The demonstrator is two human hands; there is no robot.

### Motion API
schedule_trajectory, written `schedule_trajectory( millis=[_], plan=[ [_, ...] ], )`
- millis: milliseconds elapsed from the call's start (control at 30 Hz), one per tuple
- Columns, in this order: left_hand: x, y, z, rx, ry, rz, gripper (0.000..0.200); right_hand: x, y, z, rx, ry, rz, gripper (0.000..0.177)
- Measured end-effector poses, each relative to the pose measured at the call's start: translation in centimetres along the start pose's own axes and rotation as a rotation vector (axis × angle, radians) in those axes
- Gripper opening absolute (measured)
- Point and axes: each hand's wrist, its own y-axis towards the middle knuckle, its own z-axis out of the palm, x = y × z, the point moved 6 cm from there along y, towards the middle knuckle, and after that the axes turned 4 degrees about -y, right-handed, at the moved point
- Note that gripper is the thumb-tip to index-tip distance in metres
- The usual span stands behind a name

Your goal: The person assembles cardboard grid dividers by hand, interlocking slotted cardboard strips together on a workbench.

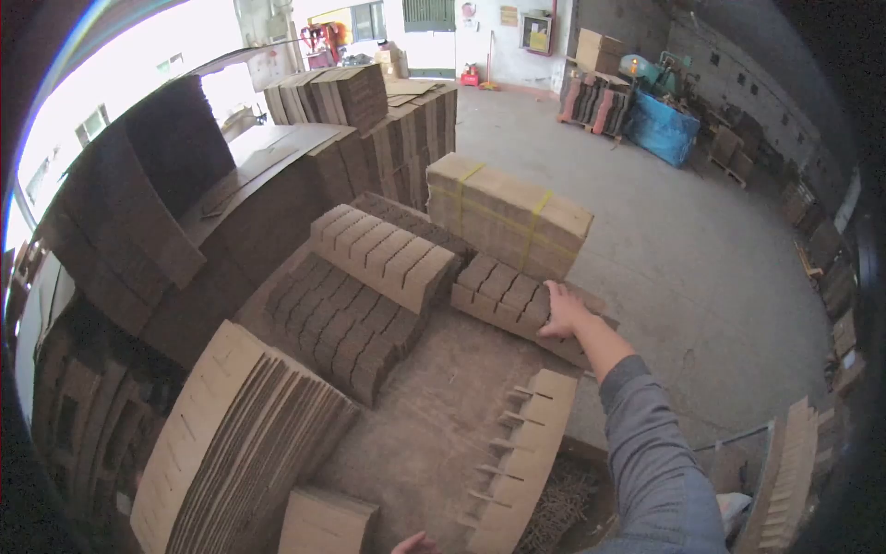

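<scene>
My right hand (565, 312) reaches out over the right end of a row of slotted cardboard pieces (503, 295), its fingers spread and touching the top. Only the fingertips of my left hand (417, 544) show at the bottom edge, near a small cardboard stack (328, 522). A notched cardboard strip (528, 462) lies on the table (415, 415) between my hands. To the left stands a tall stack of slotted sheets (240, 434). Behind it are a dark notched stack (341, 319) and a lighter notched bundle (383, 254).
A large cardboard bundle with yellow straps (508, 212) stands behind the slotted row. High cardboard stacks (277, 194) line the left side. Scraps (563, 503) lie below the table's right edge. A blue-wrapped load (662, 129) stands farther back on the floor.
</scene>
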Motion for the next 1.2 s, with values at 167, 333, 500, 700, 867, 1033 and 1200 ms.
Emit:
schedule_trajectory(
  millis=[167,333,500,700,867,1033,1200],
  plan=[
    [5.8,2.3,-3.2,0.085,0.040,0.086,0.068,-0.1,2.7,1.6,-0.019,-0.046,0.006,0.116],
    [2.4,2.2,-1.3,-0.109,0.154,-0.038,0.070,1.4,1.0,0.9,-0.108,-0.267,0.092,0.104],
    [0.7,1.7,0.6,-0.186,0.282,-0.039,0.067,1.7,-0.3,1.3,-0.090,-0.318,0.106,0.098],
    [0.2,2.0,1.0,-0.105,0.367,0.231,0.070,-0.3,-2.3,0.4,-0.202,-0.165,0.136,0.103],
    [2.2,2.4,0.5,-0.093,0.265,0.175,0.077,-3.9,-14.2,7.0,-0.403,0.343,0.226,0.088],
    [7.5,3.3,-0.1,-0.075,0.322,0.023,0.080,1.9,-30.1,17.8,0.090,1.084,0.330,0.095],
    [11.0,4.5,2.6,-0.112,0.111,-0.196,0.084,10.5,-35.9,27.4,0.257,1.630,0.314,0.095]
  ],
)
